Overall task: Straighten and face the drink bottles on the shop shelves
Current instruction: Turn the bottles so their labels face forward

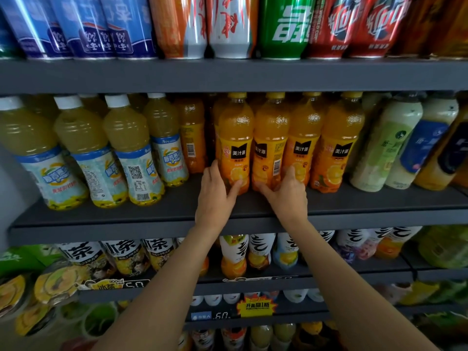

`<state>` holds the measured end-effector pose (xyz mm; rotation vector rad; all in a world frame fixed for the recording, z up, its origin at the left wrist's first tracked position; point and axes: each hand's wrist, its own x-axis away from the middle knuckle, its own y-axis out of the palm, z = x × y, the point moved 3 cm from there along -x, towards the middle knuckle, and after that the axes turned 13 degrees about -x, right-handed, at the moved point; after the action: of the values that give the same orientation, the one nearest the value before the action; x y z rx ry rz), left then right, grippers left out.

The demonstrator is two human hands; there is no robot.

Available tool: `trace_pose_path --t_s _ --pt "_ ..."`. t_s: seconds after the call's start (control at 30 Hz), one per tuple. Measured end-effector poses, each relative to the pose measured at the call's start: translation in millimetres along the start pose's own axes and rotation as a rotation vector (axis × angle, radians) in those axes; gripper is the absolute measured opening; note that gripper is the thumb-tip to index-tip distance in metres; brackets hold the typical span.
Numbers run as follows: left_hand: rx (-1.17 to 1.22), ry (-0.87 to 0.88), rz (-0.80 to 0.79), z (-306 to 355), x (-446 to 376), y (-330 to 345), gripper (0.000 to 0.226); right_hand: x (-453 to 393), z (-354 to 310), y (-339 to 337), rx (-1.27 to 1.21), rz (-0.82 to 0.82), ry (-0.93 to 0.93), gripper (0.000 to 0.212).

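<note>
Several orange juice bottles stand in a row on the middle dark shelf [162, 216]. My left hand [215, 196] grips the base of the leftmost front orange bottle [236, 138], whose black label faces forward. My right hand [286, 193] grips the base of the second orange bottle [271, 140], whose label is turned so the barcode shows at the front. Two more orange bottles [336, 143] stand to the right with labels facing out. Another orange bottle [192, 133] stands further back on the left, barcode outward.
Yellow-green juice bottles with white caps [126, 148] fill the shelf's left part. Pale green and white bottles [390, 143] lean at the right. Cans [228, 24] line the shelf above. More tea and juice bottles [235, 254] stand on lower shelves.
</note>
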<state>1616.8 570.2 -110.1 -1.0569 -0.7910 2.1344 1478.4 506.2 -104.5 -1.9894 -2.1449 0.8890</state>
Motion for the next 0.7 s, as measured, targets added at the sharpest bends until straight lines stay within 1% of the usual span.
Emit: trace_pose_path --t_s 0.13,0.2,0.27,0.3,0.37,0.47,0.57,0.7 --pt "-0.006 0.033 0.010 3.7 3.8 0.3 0.070 -0.4 1.2 -2.5 -0.035 -0.036 -0.038 0.061" --pt "-0.007 0.007 -0.001 3.4 3.5 0.4 0.079 0.7 1.8 -2.2 -0.044 -0.024 -0.051 0.062" --pt "-0.023 -0.043 -0.015 1.7 1.8 1.0 0.090 3.9 2.2 -0.2 -0.025 0.017 -0.040 0.062" --pt "-0.036 -0.064 -0.014 0.7 0.8 1.3 0.092 5.8 2.2 1.3 -0.005 0.045 -0.028 0.063" --pt "-0.054 -0.076 -0.010 -0.6 -0.4 2.1 0.088 8.4 0.4 4.7 0.043 0.096 0.004 0.068" --pt "-0.053 -0.062 -0.003 -1.5 -0.4 2.9 0.081 6.5 -4.1 8.8 0.098 0.120 0.055 0.073" --pt "-0.069 -0.036 0.005 -1.6 -0.3 3.6 0.078 4.2 -3.9 7.8 0.100 0.116 0.077 0.070" --pt "-0.075 -0.008 -0.004 -1.5 -0.9 3.3 0.076 2.1 1.0 4.3 0.013 0.070 0.088 0.063"
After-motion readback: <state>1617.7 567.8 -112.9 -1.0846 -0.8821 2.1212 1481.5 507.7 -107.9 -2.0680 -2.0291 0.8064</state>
